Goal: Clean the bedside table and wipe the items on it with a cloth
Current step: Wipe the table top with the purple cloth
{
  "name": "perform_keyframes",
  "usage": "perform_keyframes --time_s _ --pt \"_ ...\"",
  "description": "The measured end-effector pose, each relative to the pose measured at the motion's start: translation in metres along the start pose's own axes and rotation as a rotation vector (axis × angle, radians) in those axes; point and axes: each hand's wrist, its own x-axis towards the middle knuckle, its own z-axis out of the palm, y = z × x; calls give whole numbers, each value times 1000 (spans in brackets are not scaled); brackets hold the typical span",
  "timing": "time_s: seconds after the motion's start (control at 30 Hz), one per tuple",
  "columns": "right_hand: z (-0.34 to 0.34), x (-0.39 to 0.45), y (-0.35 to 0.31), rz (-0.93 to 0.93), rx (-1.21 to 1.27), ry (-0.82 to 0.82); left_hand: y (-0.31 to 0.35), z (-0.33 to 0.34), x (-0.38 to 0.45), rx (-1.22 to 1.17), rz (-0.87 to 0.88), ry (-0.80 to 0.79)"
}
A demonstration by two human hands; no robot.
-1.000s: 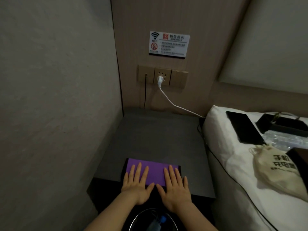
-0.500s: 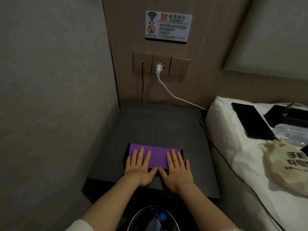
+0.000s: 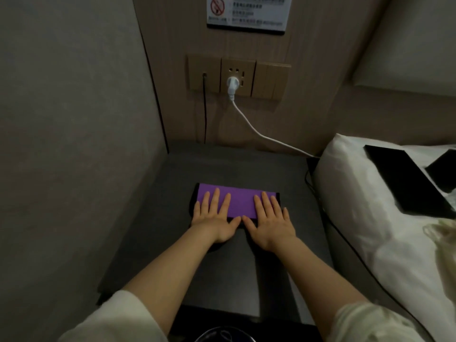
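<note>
Head view: I see left hand (image 3: 214, 222) and right hand (image 3: 269, 223) released, fingers flat, pressing the purple cloth (image 3: 238, 202) at mid-desk (image 3: 283, 183); thumbs nearly touching.

dim, soft, slightly blurred wide-angle view

Pretty sure we're in a hotel room here. We've got a printed wall notice (image 3: 246, 13) with a no-smoking symbol, mounted on a wood-look panel above a row of sockets (image 3: 238, 76) with a white plug (image 3: 232, 86) in one. Below sits a dark bedside table (image 3: 222, 169), squeezed between a plain wall and a bed with white linen (image 3: 357, 206) and a padded headboard (image 3: 407, 45).
</note>
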Motion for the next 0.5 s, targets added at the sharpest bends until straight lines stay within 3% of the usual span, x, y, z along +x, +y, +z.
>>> perform_keyframes --time_s 0.5 --pt "-43 141 26 80 -49 99 28 -54 131 -7 37 163"
